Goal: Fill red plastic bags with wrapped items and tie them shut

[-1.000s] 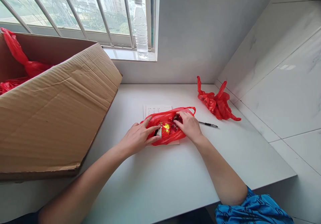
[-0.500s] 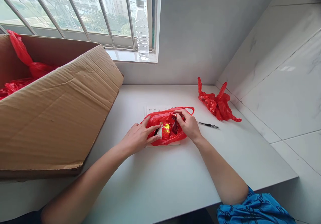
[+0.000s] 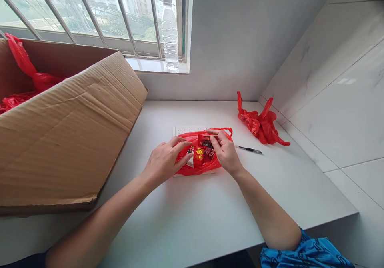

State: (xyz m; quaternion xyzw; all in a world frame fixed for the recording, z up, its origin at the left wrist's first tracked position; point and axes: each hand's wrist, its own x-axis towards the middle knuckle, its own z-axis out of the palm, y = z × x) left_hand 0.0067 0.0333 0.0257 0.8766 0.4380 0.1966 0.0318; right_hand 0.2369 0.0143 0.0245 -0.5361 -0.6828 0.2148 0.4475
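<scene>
Left hand (image 3: 166, 161) lying open on red plastic bag (image 3: 198, 168), fingers spread, not clenching. Right hand (image 3: 225, 151) curling at bag mouth, fingertips touching dark wrapped packets (image 3: 207, 146); can't tell if gripping anything. Bag sitting between hands, on top of paper sheet (image 3: 187, 130), gold-red packet (image 3: 198, 157) showing inside. Pen (image 3: 249, 149) lying just right of right hand, second red bag (image 3: 260, 123) beyond it. Cardboard box (image 3: 66, 132) standing left of left hand on white surface (image 3: 180, 220); water bottle (image 3: 170, 32) standing on window sill (image 3: 156, 65) well ahead of hands.
</scene>
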